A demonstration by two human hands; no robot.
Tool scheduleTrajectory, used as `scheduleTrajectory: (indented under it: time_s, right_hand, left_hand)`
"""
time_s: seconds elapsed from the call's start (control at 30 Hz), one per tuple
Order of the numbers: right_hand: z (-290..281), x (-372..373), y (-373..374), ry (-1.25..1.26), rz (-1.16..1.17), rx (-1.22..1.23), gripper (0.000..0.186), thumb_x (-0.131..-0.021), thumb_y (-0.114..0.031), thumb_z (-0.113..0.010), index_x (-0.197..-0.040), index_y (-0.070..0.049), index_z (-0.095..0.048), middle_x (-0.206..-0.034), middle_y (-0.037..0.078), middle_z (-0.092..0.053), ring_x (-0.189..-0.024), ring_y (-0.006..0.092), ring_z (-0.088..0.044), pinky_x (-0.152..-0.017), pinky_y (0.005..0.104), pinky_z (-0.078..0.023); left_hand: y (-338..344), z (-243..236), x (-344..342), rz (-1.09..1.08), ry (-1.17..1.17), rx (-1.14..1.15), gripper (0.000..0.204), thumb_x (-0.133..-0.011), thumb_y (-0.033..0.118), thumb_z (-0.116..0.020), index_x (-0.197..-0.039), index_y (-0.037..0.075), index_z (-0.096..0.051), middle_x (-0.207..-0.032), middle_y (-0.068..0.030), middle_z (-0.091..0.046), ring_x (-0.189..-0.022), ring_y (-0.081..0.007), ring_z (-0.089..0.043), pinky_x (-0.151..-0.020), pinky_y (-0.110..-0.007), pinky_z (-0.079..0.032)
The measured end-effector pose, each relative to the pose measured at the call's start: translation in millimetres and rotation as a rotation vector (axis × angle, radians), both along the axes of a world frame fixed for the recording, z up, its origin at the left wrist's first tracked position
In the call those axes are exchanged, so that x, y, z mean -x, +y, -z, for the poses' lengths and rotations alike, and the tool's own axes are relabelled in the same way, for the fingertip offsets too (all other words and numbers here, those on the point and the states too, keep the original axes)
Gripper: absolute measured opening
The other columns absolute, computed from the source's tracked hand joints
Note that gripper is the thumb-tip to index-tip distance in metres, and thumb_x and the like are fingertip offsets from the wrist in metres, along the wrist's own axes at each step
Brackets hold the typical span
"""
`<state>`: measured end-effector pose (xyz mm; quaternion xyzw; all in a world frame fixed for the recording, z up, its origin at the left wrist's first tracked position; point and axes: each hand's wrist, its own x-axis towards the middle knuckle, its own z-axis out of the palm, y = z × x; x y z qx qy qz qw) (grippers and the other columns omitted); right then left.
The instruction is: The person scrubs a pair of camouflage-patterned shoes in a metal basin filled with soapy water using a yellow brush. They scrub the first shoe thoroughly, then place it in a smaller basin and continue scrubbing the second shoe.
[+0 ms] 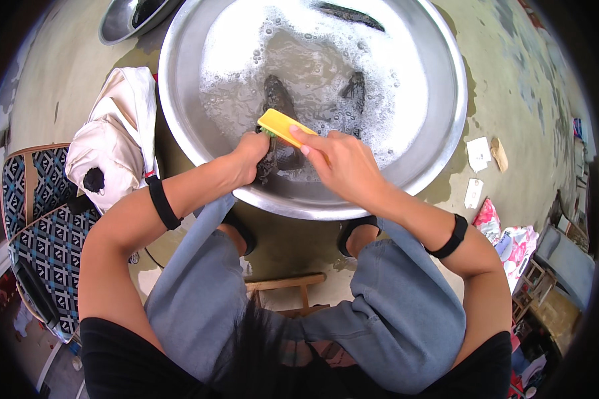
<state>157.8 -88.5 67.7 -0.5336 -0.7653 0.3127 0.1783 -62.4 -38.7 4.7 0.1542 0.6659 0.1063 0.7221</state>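
Note:
A large round metal basin (pixel 446 126) of grey, foamy water stands in front of my knees. In my right hand (pixel 346 159) is a yellow scrubbing brush (pixel 289 125), its fingers closed round the handle. The green bristles press down beside my left hand (pixel 248 154), on a wet dark shoe (pixel 281 100) that lies partly under water. My left hand is closed on the near left side of that shoe, its fingertips partly hidden. Another dark piece (pixel 355 92), mostly sunk, shows to the right. At the far rim floats a long dark item (pixel 351 14), its kind unclear.
A smaller metal bowl (pixel 116 26) stands at the far left. Left of the basin are a white cloth bag (pixel 106 153) and a patterned case (pixel 50 259). White tags (pixel 478 154) and pink-and-white packages (pixel 516 249) lie on the right. A wooden stool (pixel 286 284) is beneath me.

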Motion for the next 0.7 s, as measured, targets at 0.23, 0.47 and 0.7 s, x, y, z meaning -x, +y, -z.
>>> scheduleTrajectory:
  time_s: [0.23,0.47,0.7]
  right_hand:
    - [67,19,115,-0.146,0.167,0.019,0.035,-0.105,-0.030,-0.059,-0.135,-0.022,-0.075,-0.085,0.020,-0.075,-0.077,0.0422,-0.072,-0.071,0.0529,-0.057]
    - [-23,-8,-10,-0.047,-0.021,0.188,0.045,-0.102,-0.020,-0.069,-0.146,-0.031,-0.069,-0.069,0.014,-0.055,-0.058,0.0301,-0.057,-0.058,0.0449,-0.048]
    - [87,23,74,-0.038,-0.015,-0.202,0.036,-0.105,-0.032,-0.063,-0.141,-0.030,-0.071,-0.079,0.019,-0.069,-0.070,0.0420,-0.069,-0.063,0.0519,-0.054]
  left_hand:
    - [-2,1,-9,-0.011,0.090,-0.048,0.046,-0.111,0.044,-0.058,-0.116,-0.001,-0.068,-0.099,-0.0121,-0.076,-0.080,-0.0256,-0.074,-0.073,-0.044,-0.062]
    - [-1,0,4,-0.052,0.006,0.010,0.054,-0.108,0.044,-0.064,-0.127,-0.007,-0.061,-0.113,-0.0177,-0.073,-0.098,-0.0270,-0.072,-0.081,-0.046,-0.059]
    - [-9,3,-5,0.039,0.122,-0.115,0.043,-0.112,0.037,-0.057,-0.116,-0.005,-0.067,-0.103,-0.0134,-0.072,-0.087,-0.0242,-0.069,-0.077,-0.042,-0.056]
